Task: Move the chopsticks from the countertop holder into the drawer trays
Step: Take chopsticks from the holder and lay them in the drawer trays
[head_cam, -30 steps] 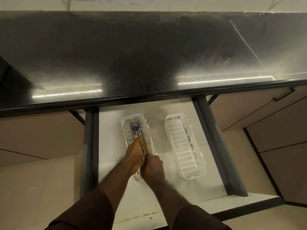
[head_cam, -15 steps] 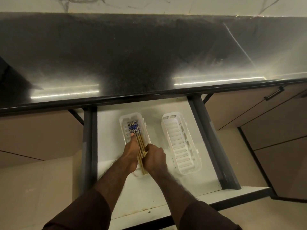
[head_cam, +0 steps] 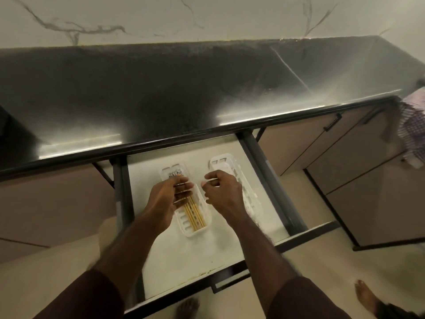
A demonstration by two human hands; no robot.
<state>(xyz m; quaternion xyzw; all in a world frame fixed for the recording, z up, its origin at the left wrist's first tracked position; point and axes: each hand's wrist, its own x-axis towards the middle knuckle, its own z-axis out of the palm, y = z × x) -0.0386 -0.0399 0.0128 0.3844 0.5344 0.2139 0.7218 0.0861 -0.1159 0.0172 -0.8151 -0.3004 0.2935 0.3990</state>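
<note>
Right, status from the head view:
chopsticks (head_cam: 194, 214): lying flat in the left tray (head_cam: 184, 223), bundled lengthwise, patterned tips at the far end, butt ends near the tray's close wall.
left hand (head_cam: 167, 199): yours is over the middle of that tray, fingers loosely bent across the bundle; can't tell whether they touch or grip the sticks.
right hand (head_cam: 222, 192): raised between the two trays, fingers curled, nothing visible in them; just beside the chopsticks, apart from them.
right tray (head_cam: 230, 162): white slotted, partly hidden behind your right hand; no sticks visible in the part that shows.
drawer (head_cam: 184, 256): pulled out under the desk (head_cam: 161, 88), white floor, both trays side by side on it.
desk: dark speckled top with light strips reflected near its front edge.
edges: bare feet on the floor at the bottom, checked cloth at far right.
</note>
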